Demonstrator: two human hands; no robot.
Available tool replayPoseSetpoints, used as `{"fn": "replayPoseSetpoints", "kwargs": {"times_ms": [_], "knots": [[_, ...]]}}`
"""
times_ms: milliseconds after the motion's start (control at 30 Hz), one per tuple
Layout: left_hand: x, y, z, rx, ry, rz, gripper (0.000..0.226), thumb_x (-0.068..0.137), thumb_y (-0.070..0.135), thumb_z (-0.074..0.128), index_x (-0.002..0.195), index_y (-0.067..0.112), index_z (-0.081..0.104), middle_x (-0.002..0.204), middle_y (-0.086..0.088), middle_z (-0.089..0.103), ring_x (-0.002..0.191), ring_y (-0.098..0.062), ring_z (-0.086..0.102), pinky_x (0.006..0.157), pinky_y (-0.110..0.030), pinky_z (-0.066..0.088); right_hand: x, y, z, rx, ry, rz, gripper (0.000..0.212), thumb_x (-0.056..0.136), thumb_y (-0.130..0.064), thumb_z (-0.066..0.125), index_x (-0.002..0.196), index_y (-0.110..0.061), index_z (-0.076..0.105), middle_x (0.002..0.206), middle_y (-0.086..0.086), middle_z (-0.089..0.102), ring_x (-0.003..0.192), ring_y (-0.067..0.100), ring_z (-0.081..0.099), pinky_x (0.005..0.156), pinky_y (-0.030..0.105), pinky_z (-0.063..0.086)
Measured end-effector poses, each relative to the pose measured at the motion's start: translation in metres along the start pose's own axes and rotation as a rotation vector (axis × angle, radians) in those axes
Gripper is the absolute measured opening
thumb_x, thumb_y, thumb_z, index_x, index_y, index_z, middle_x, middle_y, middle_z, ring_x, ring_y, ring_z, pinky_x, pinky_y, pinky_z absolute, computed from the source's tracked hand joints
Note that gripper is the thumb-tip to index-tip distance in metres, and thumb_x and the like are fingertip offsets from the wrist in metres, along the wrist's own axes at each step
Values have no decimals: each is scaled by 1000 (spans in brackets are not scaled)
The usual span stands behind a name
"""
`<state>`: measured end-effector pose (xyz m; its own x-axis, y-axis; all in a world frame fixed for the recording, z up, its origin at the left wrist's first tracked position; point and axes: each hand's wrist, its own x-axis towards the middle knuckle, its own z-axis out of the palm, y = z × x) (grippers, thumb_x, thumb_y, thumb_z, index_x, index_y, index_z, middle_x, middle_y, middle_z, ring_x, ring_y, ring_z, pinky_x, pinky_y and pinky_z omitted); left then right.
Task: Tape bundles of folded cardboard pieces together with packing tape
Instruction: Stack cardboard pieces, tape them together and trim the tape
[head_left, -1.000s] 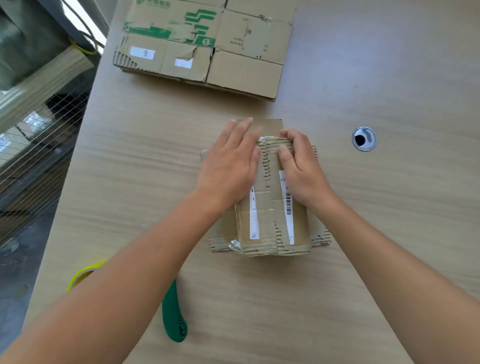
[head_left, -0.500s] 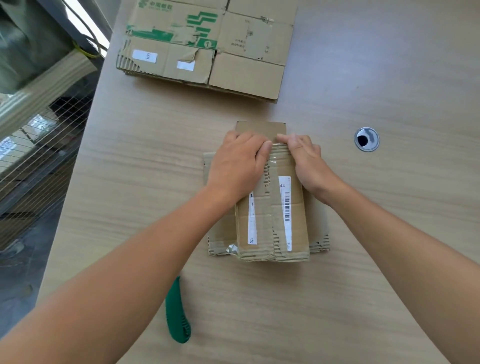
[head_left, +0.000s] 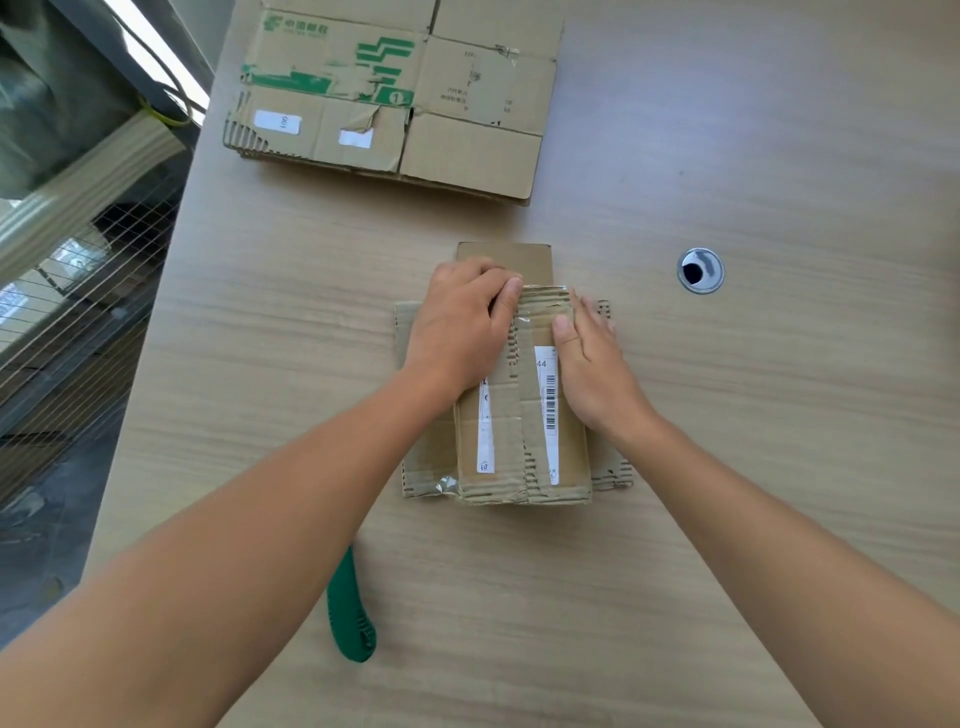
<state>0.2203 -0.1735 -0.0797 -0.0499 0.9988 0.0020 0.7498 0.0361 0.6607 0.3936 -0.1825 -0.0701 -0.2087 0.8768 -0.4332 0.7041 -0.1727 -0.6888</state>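
A bundle of folded cardboard pieces (head_left: 519, 447) lies in the middle of the table, with white barcode labels on its top piece and clear tape across its far end. My left hand (head_left: 457, 332) rests on the bundle's left half, its fingers curled over the far edge and the thumb on the taped strip. Flat on the right half lies my right hand (head_left: 592, 364), fingers straight and thumb pressing the top piece. No tape roll shows in this view.
A stack of flattened cardboard boxes (head_left: 395, 98) with green print lies at the far left of the table. A green-handled cutter (head_left: 350, 613) lies near my left forearm. A round metal cable hole (head_left: 700, 270) sits to the right. The table edge (head_left: 156, 332) runs down the left.
My right hand has slid from the bundle's far edge back along its right side and flattened. My left hand has curled its fingers over the far edge. The yellow roll has left the view.
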Motion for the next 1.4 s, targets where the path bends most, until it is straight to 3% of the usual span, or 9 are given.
{"fn": "replayPoseSetpoints", "kwargs": {"times_ms": [100, 167, 333, 500, 700, 967, 1167, 1267, 1400], "knots": [[2, 8, -10, -51, -90, 0, 37, 107, 32, 43, 137, 21, 61, 143, 0, 53, 134, -24, 40, 118, -40, 27, 2, -14, -17, -14, 56, -15, 38, 106, -28, 38, 135, -11, 57, 135, 8, 62, 130, 26, 52, 111, 44, 39], [-2, 13, -22, -188, -92, -65, 49, 107, 30, 38, 155, 20, 35, 162, -5, 26, 150, -22, 18, 125, -42, 12, 2, -23, -31, 134, 170, 79, 43, 98, -30, 49, 135, -6, 54, 122, 12, 64, 115, 30, 59, 102, 45, 46], [-81, 13, -48, -497, 348, -527, 69, 96, 52, 35, 155, 16, 30, 156, -4, 33, 148, -17, 26, 123, -45, 21, -18, -22, -25, 266, 102, 86, 76, 97, -51, 48, 162, -24, 16, 155, 2, 38, 143, 16, 37, 122, 38, 27], [-163, 43, 7, -769, 85, -453, 74, 99, 51, 35, 160, 16, 14, 167, 6, 16, 151, 1, 14, 125, -31, 18, -46, -7, 19, 285, 34, -60, 71, 107, -29, 48, 163, -17, 5, 170, -1, 10, 150, 1, 10, 117, 13, 7], [-161, 15, 30, -1188, 49, -260, 73, 105, 43, 40, 160, 5, 9, 167, -13, 17, 154, -27, 17, 125, -54, 12, -35, 7, 29, 424, 77, -96, 71, 103, -31, 49, 163, -17, 14, 167, -2, 25, 152, 8, 25, 127, 39, 21], [-153, 1, 16, -860, 17, -215, 85, 100, 53, 36, 160, 4, 1, 169, -6, 3, 156, -20, 5, 126, -53, 8, -38, 5, 24, 394, 83, -87, 68, 104, -31, 51, 162, -19, 17, 164, -5, 31, 149, 6, 29, 125, 36, 24], [-104, 20, -16, -531, -145, -507, 72, 100, 52, 37, 162, 25, 10, 166, 4, 23, 151, -14, 24, 124, -46, 22, -38, -26, -2, 354, 58, 39, 60, 90, -25, 60, 148, -26, 45, 140, -3, 58, 130, 16, 55, 113, 44, 43], [-95, 44, -37, -707, -16, -453, 56, 98, 48, 45, 149, 24, 42, 141, 5, 58, 129, -13, 55, 112, -44, 42, -48, -48, -29, 649, 52, 40, 41, 91, -24, 61, 131, -24, 55, 114, -4, 70, 101, 12, 71, 91, 37, 55], [-99, 79, -83, -984, 199, -220, 39, 99, 46, 50, 128, 20, 54, 124, 4, 66, 118, -15, 62, 96, -33, 50, -87, -75, -79, 856, 169, -229, 27, 87, -38, 60, 110, -24, 54, 114, -7, 66, 104, 11, 64, 90, 28, 49]]}}
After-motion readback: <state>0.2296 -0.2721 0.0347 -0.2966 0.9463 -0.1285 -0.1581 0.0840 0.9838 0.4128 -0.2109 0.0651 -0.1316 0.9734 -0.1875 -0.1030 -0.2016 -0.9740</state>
